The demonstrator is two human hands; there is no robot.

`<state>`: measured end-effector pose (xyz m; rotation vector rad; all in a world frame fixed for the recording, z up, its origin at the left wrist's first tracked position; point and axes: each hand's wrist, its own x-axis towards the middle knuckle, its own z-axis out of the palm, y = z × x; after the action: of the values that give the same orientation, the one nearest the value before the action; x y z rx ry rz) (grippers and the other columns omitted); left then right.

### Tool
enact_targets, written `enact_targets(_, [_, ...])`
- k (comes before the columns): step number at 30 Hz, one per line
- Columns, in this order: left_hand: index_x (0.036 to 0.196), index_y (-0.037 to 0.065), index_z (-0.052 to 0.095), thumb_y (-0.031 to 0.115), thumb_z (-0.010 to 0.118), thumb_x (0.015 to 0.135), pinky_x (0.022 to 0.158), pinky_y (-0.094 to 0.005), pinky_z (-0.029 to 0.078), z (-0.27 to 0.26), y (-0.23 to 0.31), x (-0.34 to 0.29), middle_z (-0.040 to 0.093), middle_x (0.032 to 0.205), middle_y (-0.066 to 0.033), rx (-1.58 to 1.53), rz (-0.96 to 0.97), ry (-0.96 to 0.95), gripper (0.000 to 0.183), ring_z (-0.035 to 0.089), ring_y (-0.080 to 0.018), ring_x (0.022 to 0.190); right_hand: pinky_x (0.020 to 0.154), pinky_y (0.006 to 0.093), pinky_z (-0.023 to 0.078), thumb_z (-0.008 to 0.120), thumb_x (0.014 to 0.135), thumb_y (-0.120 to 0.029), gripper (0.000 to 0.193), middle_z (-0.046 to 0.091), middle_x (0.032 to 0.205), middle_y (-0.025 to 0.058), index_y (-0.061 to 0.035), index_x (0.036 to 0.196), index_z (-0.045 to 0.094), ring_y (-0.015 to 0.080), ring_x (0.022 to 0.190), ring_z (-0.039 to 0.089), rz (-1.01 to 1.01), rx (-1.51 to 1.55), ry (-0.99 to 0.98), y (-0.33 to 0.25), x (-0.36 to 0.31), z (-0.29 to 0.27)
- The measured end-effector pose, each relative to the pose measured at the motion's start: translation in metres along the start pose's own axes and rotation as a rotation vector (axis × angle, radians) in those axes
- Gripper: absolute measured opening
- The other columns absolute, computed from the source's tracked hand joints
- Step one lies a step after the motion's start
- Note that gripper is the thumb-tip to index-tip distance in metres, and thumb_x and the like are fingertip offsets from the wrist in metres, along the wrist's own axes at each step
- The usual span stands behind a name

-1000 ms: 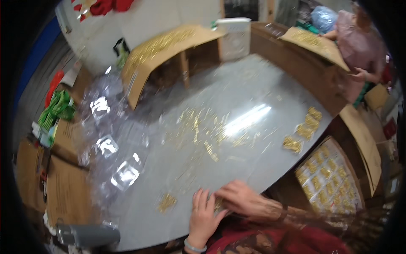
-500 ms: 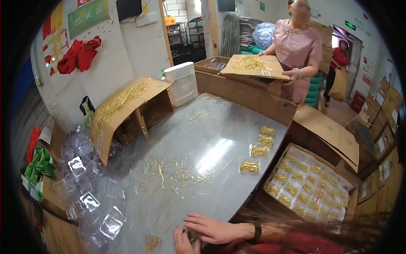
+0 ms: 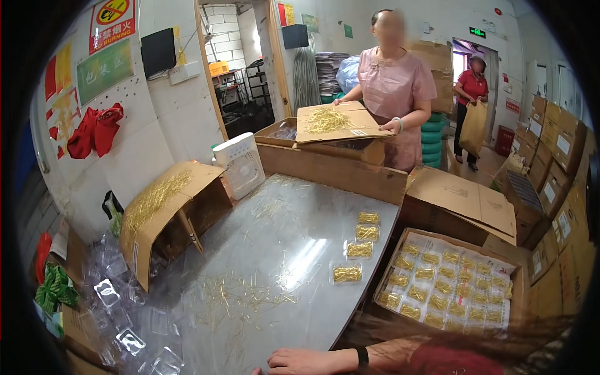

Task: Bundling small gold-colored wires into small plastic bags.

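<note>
My right hand [image 3: 301,361], with a dark band on its wrist, rests low at the table's front edge. Its fingers are partly cut off by the lower rim, and what lies under them is hidden. Of my left hand [image 3: 256,371] only a fingertip shows, just left of it. Loose gold-coloured wire pins [image 3: 240,297] lie scattered on the grey tabletop [image 3: 250,231] beyond my hands. Several small clear packs of these pins [image 3: 347,274] stand in a row along the table's right side.
An open carton [image 3: 406,232] of filled packs stands at the right. At the left are a bent cardboard piece [image 3: 147,215] bearing pins, and clear plastic cases [image 3: 131,312]. Across the table a person [image 3: 400,87] holds a pin-laden cardboard sheet [image 3: 375,125]. A white fan [image 3: 240,165] stands behind.
The view has tilted up and to the right, so my hands sit lower and the left one is almost out of view. The person at the doorway is now more fully visible.
</note>
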<state>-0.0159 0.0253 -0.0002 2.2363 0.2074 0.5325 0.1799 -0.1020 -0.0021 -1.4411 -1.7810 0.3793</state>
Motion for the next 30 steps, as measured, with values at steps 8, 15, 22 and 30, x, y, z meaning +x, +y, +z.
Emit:
enact_targets(8, [0.158, -0.008, 0.024, 0.015, 0.054, 0.103, 0.123, -0.0513, 0.026, 0.003, -0.022, -0.008, 0.029, 0.158, -0.0358, 0.212, -0.031, -0.104, 0.067, 0.030, -0.0510, 0.147, 0.120, 0.0499, 0.033, 0.062, 0.096, -0.022, 0.058, 0.047, 0.148, 0.0250, 0.0041, 0.145, 0.044, 0.0407, 0.143, 0.042, 0.012, 0.043, 0.043, -0.002, 0.004, 0.007])
enact_targets(15, [0.157, -0.010, 0.022, 0.018, 0.052, 0.106, 0.121, -0.0510, 0.029, 0.019, -0.019, -0.008, 0.028, 0.157, -0.0378, 0.188, -0.097, 0.021, 0.066, 0.031, -0.0527, 0.145, 0.120, 0.0492, 0.034, 0.061, 0.097, -0.021, 0.054, 0.050, 0.145, 0.0243, 0.0040, 0.142, 0.047, 0.0401, 0.141, 0.044, -0.001, 0.043, 0.050, -0.006, 0.005, 0.016])
enact_targets(22, [0.154, -0.003, 0.039, 0.021, 0.064, 0.101, 0.108, -0.0512, 0.042, -0.030, 0.027, 0.004, 0.043, 0.146, -0.0351, 0.343, -0.041, -0.009, 0.063, 0.046, -0.0520, 0.132, 0.119, 0.0484, 0.036, 0.059, 0.097, -0.019, 0.049, 0.052, 0.143, 0.0236, 0.0039, 0.139, 0.050, 0.0394, 0.140, 0.046, -0.114, -0.090, -0.060, 0.000, 0.011, -0.006])
enact_targets(30, [0.135, -0.003, 0.056, 0.014, 0.060, 0.102, 0.090, -0.0527, 0.047, -0.019, 0.007, -0.011, 0.059, 0.115, -0.0306, 0.271, -0.259, -0.008, 0.038, 0.057, -0.0495, 0.107, 0.118, 0.0468, 0.038, 0.056, 0.097, -0.016, 0.042, 0.055, 0.139, 0.0227, 0.0039, 0.134, 0.053, 0.0385, 0.137, 0.049, -0.182, -0.077, -0.096, -0.010, 0.014, -0.015])
